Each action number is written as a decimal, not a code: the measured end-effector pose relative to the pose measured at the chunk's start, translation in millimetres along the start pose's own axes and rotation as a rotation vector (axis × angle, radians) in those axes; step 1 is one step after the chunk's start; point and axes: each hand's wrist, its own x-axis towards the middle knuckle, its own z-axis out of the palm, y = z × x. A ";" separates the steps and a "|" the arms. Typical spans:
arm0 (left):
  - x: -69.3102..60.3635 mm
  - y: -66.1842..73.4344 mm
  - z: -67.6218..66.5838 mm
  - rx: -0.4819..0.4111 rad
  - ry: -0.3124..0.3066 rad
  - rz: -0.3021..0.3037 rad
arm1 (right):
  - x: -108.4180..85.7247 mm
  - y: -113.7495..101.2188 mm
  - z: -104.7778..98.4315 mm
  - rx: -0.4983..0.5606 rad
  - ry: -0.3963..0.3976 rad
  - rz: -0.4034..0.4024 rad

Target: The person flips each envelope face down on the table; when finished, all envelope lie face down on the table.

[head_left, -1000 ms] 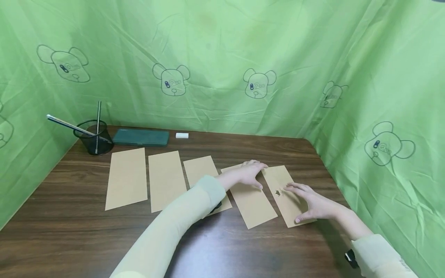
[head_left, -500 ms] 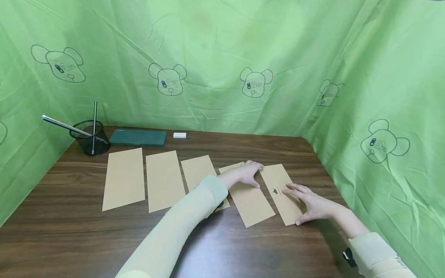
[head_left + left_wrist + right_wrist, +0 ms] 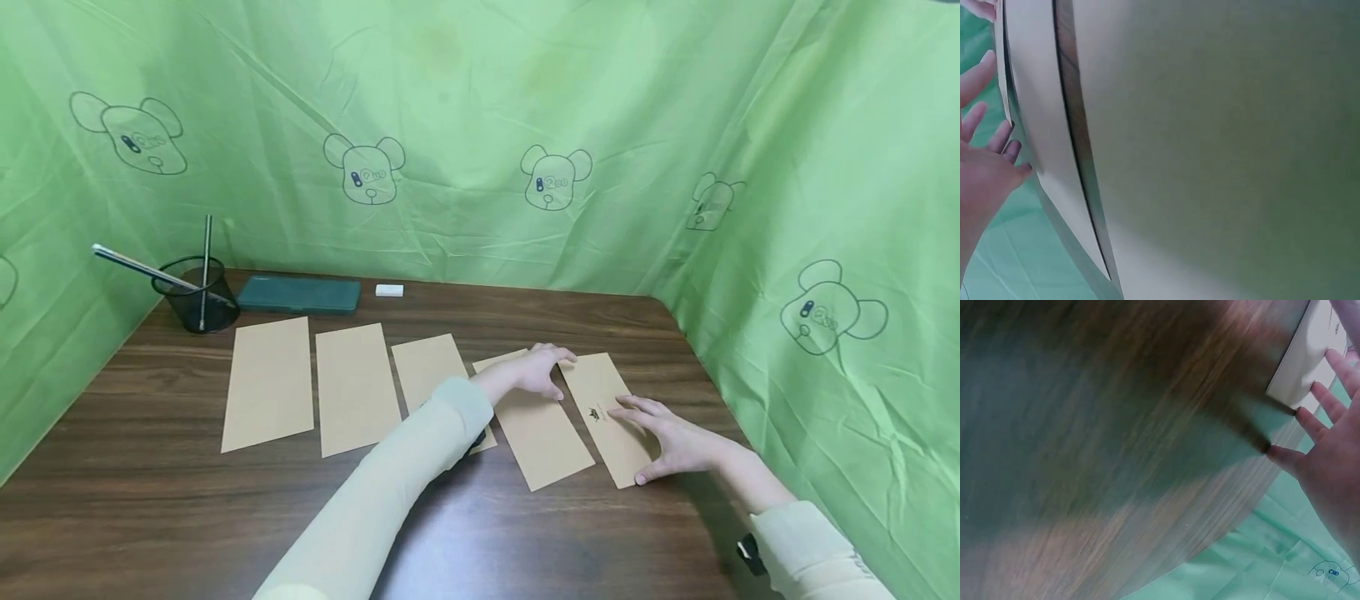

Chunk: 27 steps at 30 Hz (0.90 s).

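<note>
Several flat kraft-brown rectangles lie in a row on the wooden table; whether they are booklets or envelopes I cannot tell. The rightmost brown rectangle bears a small dark printed mark. At its upper left corner are the fingers of my left hand, which reaches over the neighbouring brown rectangle. My right hand spans the rightmost one's right side, thumb near the lower edge and fingers spread over the surface. In the right wrist view, some of the right hand's fingertips meet the table and others the rectangle.
Farther left lie more brown rectangles, including the leftmost one. Behind them stand a black mesh pen cup with pencils, a dark green flat case and a white eraser. Green cloth hangs around the table.
My right thumb has slid slightly down to the lower edge of the rightmost rectangle. The view shifted a little; the left hand stays almost in place.
</note>
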 end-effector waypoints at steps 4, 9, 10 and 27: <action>2.0 4.1 -1.5 -0.061 0.011 0.045 | 3.0 -4.7 -2.5 -0.007 0.008 0.014; -1.2 8.1 -1.5 0.005 0.014 -0.016 | 6.2 -6.7 -2.4 -0.036 0.006 0.020; -1.9 7.8 -1.2 0.040 0.019 -0.038 | 6.2 -6.5 -2.0 -0.041 0.005 0.021; -1.3 2.8 -6.2 0.003 -0.003 -0.055 | 6.5 -0.1 1.3 0.001 -0.020 0.048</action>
